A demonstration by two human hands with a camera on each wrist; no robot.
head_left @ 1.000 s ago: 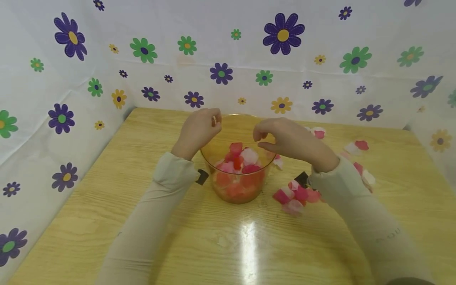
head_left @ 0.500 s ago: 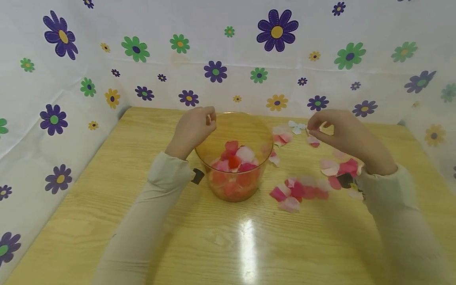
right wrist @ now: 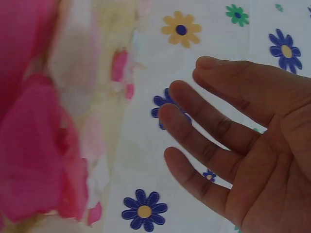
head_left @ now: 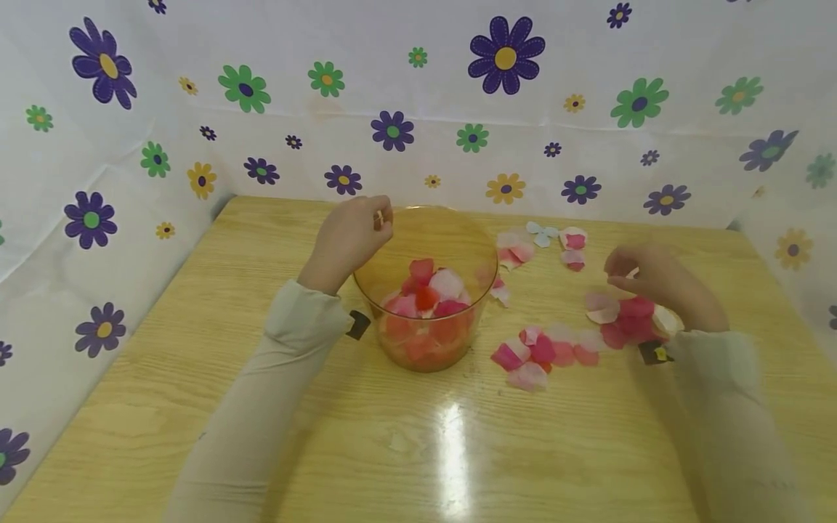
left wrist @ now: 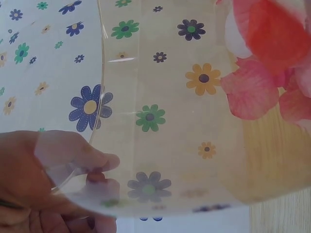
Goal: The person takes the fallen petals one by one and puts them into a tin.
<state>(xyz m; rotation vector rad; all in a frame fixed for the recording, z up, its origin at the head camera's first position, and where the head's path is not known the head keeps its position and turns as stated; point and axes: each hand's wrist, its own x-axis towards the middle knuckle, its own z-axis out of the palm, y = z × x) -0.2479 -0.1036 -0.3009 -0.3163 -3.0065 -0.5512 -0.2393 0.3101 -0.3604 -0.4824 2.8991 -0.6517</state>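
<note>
A see-through amber tub (head_left: 425, 218) stands upright on the table, its lower part filled with pink, red and pale flower petals (head_left: 428, 298). At its left rim, my left hand (head_left: 346, 243) pinches the edge with curled thumb and fingers; the left wrist view shows that hand (left wrist: 73, 170) partly through the clear wall. To the right, my right hand (head_left: 660, 280) hovers over a cluster of deep pink and pale petals (head_left: 628, 323). In the right wrist view the right hand (right wrist: 243, 131) has its fingers spread and relaxed, with nothing in them.
More petals (head_left: 543, 356) lie right of the tub, and others (head_left: 513, 247) behind it near a pale blue flower-shaped piece (head_left: 542, 234). A flower-printed white cloth (head_left: 418, 94) hangs along the back and sides of the wooden table (head_left: 366, 443).
My right hand has moved from over the tub out to the right, then lower toward the petals there. My left hand has kept its place at the rim.
</note>
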